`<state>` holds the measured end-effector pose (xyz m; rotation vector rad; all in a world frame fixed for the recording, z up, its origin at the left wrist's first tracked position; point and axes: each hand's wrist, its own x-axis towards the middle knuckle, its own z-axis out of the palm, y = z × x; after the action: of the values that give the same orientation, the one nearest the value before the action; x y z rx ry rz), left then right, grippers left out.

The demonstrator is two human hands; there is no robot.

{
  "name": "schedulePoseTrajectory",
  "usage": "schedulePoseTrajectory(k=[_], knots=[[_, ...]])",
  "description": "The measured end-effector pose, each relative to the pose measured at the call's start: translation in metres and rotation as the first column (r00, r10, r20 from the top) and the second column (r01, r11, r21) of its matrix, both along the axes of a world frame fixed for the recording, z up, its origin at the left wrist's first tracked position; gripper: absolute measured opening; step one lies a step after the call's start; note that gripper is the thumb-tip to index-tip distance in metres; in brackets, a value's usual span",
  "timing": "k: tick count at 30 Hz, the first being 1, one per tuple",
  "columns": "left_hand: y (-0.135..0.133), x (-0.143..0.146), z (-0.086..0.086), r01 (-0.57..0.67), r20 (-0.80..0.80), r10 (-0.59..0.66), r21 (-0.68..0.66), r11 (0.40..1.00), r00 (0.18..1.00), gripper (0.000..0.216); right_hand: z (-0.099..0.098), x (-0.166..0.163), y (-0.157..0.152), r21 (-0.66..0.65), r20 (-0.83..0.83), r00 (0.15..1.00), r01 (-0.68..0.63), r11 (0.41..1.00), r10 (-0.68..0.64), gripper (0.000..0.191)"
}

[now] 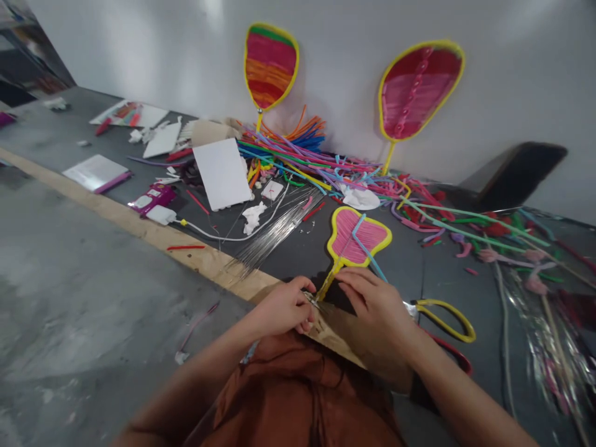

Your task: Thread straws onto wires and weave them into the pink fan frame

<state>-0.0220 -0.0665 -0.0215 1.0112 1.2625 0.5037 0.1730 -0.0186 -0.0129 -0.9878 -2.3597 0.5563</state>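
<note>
A small pink fan shape with a yellow rim [358,237] lies on the dark mat, its yellow stem pointing toward me. My left hand [284,307] is closed in a pinch at the stem's lower end, on what looks like a thin wire. My right hand [372,304] rests with fingers bent beside the stem, fingertips touching it. A light blue strip crosses the fan. Scissors with yellow and red handles [444,320] lie just right of my right hand.
Two bigger fan shapes [270,65] [419,87] lean on the white wall. Piles of coloured pipe cleaners [302,155], a bundle of thin wires [274,233], white cards [222,172], and a glue gun [156,202] cover the mat. A wooden strip [139,223] edges it; concrete floor lies left.
</note>
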Motion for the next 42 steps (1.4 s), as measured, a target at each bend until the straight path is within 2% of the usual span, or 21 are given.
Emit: schedulePoseTrajectory(k=[2,8,11,16,24,30,35,42], knots=[[0.001,0.000,-0.001,-0.010,-0.006,0.010,-0.026,1.000,1.000,0.027,-0.002,0.002,0.005,0.015,0.010,1.000,-0.005,1.000,0.005,0.023],[0.003,0.001,0.001,-0.013,0.006,0.014,-0.070,0.997,1.000,0.020,-0.015,-0.002,0.003,0.076,0.188,0.962,-0.217,0.973,0.200,0.023],[0.003,0.001,0.002,-0.017,-0.007,0.017,-0.064,0.998,1.000,0.023,-0.023,-0.008,0.001,0.085,0.191,0.954,-0.251,0.964,0.231,0.021],[0.002,0.002,0.008,-0.063,0.020,0.064,-0.054,0.997,0.998,0.030,-0.027,-0.011,0.001,0.066,0.106,0.967,-0.239,0.969,0.231,0.017],[0.000,0.004,0.016,-0.092,0.102,0.108,-0.153,0.984,0.989,0.031,-0.033,-0.008,0.002,0.096,0.064,0.964,-0.263,0.960,0.257,0.015],[0.005,0.003,0.019,-0.082,0.150,0.113,-0.200,0.976,0.982,0.037,-0.010,-0.004,-0.009,-0.014,0.002,0.976,-0.216,0.976,0.216,0.026],[0.006,0.004,0.019,-0.071,0.143,0.096,-0.173,0.982,0.985,0.036,-0.001,-0.010,-0.026,-0.031,0.089,0.980,-0.176,0.984,0.178,0.049],[0.003,0.005,0.015,-0.080,0.146,0.091,-0.081,0.994,0.985,0.033,-0.011,-0.018,-0.033,0.065,0.096,0.990,-0.112,0.992,0.105,0.045]])
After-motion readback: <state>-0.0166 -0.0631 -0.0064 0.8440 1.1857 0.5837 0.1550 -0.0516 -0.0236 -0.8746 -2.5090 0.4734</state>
